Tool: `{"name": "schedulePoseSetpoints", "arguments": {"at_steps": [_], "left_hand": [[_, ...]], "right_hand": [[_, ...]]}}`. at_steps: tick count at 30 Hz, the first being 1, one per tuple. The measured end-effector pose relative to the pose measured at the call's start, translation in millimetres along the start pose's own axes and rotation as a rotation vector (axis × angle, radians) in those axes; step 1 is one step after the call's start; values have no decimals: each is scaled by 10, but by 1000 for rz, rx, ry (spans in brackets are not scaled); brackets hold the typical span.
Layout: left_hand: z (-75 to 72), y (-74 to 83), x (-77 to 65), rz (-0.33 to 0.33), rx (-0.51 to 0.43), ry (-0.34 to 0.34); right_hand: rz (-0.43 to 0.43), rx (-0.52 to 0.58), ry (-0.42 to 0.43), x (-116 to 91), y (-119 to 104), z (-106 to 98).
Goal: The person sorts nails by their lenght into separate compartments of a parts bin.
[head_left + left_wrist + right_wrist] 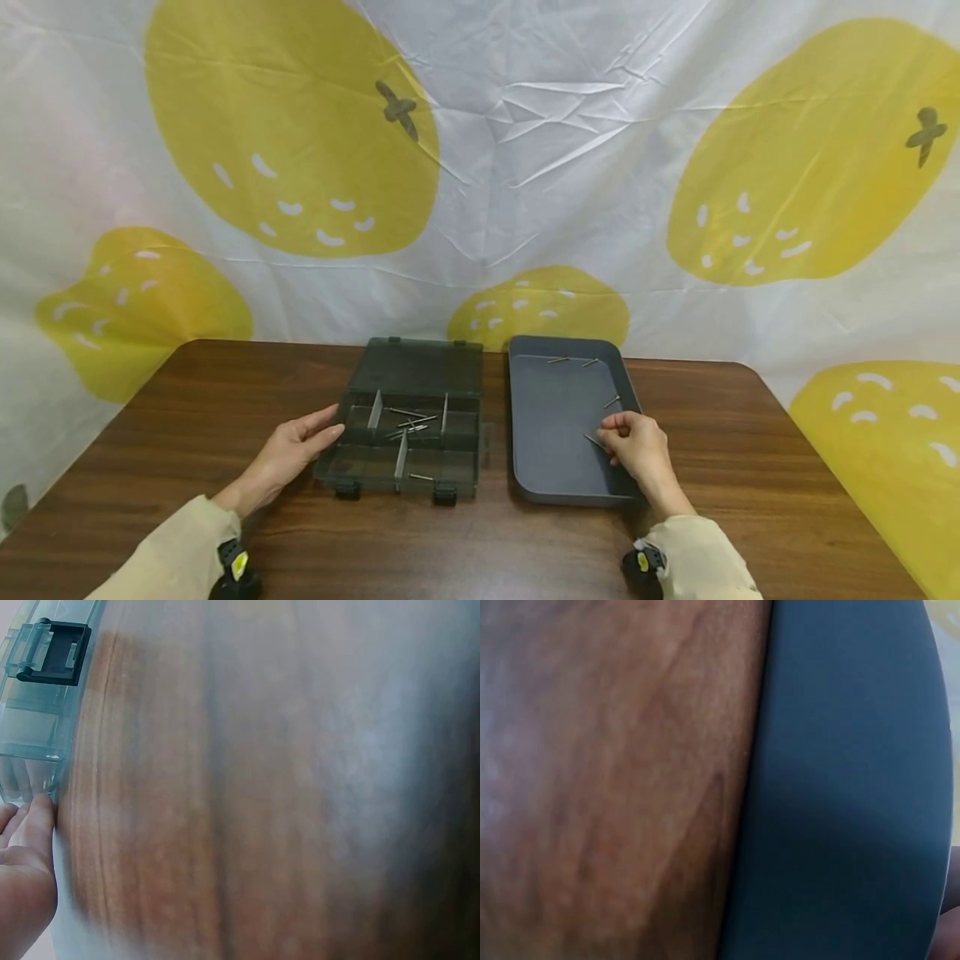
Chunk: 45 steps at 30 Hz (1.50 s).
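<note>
My left hand [288, 450] rests against the left side of a dark translucent compartment box [330, 467], its fingers nearly straight; the left wrist view shows the fingertips [41, 806] at the box's corner. With its lid [420, 367] tipped back, the box shows several thin metal screws [408, 425] in the back middle compartment. One more screw [421, 477] lies in the front right compartment. Over the right side of a grey tray [551, 450], my right hand [637, 446] pinches a screw [593, 441] between thumb and fingertips. The right wrist view shows mostly the tray's outer wall.
Three other screws lie in the tray: two near the back, one a screw [557, 360] and the other a screw [590, 362], plus a screw [612, 402] by the right wall. Box and tray stand side by side on a wooden table [360, 550]. Behind hangs a lemon-print cloth [487, 192].
</note>
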<state>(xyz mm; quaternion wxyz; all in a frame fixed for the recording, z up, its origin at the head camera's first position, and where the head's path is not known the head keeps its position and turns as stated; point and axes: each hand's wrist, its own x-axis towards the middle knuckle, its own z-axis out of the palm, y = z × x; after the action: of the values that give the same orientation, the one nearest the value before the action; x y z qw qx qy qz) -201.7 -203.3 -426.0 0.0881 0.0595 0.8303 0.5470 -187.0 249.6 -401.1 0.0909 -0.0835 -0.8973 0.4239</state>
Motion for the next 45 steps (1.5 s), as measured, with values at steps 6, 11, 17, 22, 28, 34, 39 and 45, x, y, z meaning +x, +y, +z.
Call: {"name": "schedulePoseSetpoints", "arguments": {"at_steps": [6,11,17,22,28,34,39,45], "left_hand": [[-2,-7,6,-8,-4,0],[3,16,-9,-15,5,0],[6,28,-8,-17,11,-2],[5,13,-7,-10,15,0],[10,14,-8,-8,16,5],[17,17,-10,-3,20,9],[22,18,-4,-9,27,15],[18,12,-4,-7,27,12]], "right_hand": [[3,-53,-35,-17,16,4],[5,-67,-66,-18,36,15],[12,-72,-78,-20,42,31],[1,-103,-79,-17,42,45],[-5,-112,-87,-13,45,58],[3,-109,-98,-14,44,67],[-3,-123,-103,-12,44,64],[4,-97,-103,-3,44,65]]}}
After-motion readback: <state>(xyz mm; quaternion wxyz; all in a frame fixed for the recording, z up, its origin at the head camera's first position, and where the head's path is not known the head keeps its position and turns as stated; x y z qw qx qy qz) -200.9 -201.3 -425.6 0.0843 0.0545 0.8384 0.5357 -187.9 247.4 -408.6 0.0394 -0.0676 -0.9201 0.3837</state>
